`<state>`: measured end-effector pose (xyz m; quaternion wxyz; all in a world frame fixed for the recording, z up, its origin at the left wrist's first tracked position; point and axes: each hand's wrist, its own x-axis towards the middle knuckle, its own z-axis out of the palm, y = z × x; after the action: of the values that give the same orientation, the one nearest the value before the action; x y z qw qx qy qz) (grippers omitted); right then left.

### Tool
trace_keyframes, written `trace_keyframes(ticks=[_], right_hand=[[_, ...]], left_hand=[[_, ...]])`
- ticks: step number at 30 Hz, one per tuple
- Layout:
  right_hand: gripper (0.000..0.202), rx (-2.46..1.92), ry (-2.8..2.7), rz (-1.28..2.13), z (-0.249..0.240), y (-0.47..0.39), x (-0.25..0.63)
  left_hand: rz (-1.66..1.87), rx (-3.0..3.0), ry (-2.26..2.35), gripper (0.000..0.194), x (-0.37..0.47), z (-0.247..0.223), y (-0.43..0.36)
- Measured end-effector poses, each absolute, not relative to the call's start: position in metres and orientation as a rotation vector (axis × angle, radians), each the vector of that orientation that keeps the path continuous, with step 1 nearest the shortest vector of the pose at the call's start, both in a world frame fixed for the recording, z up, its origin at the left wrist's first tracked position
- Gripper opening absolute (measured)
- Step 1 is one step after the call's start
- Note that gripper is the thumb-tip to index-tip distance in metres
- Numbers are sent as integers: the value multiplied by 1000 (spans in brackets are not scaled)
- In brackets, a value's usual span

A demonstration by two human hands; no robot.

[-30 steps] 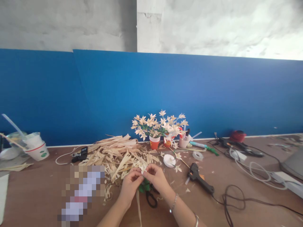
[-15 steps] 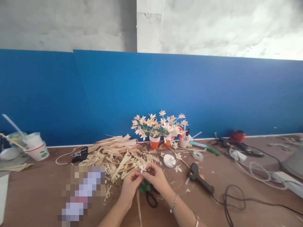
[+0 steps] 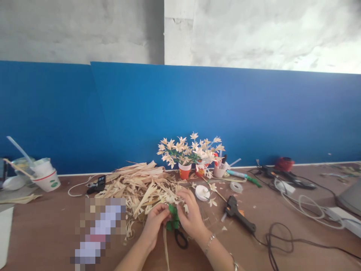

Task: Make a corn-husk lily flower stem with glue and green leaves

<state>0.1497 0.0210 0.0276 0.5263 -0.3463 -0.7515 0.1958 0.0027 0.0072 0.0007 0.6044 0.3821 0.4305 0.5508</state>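
My left hand is closed in a pinch, and a long pale strip of dried husk runs down from its fingertips. Facing it, my right hand has its thumb and fingers apart, over the edge of the husk pile; small pale petals show near its thumb. Between the hands lies a green leafy piece. Black scissors handles stick out below it. Behind the hands spreads a heap of dried husk strips.
Red-and-white cups hold pale flowers near the blue partition. A white round container, a tape roll and a black glue gun with its cable are to the right. A paper cup stands far left.
My hands were together at a small pale flower. My right hand has drawn away to the right and its fingers have spread, uncovering the green piece. My left hand stays pinched.
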Motion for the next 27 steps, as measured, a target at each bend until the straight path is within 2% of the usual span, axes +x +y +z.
trace_keyframes(ticks=[4,9,15,20,27], right_hand=[[36,-830,-1800,456,24,19,148],[12,-1017,-1574,765,14,24,141],[31,-1010,-1361,1296,5,32,133],[30,-837,-1191,1703,11,28,136],[24,-729,-1017,1857,17,26,140]], left_hand=[[1269,844,974,22,2,1,8],[1279,820,959,22,3,-3,9],[1243,908,1007,23,3,-5,9],[1184,851,921,18,4,-5,6],[1126,731,820,21,3,1,2]])
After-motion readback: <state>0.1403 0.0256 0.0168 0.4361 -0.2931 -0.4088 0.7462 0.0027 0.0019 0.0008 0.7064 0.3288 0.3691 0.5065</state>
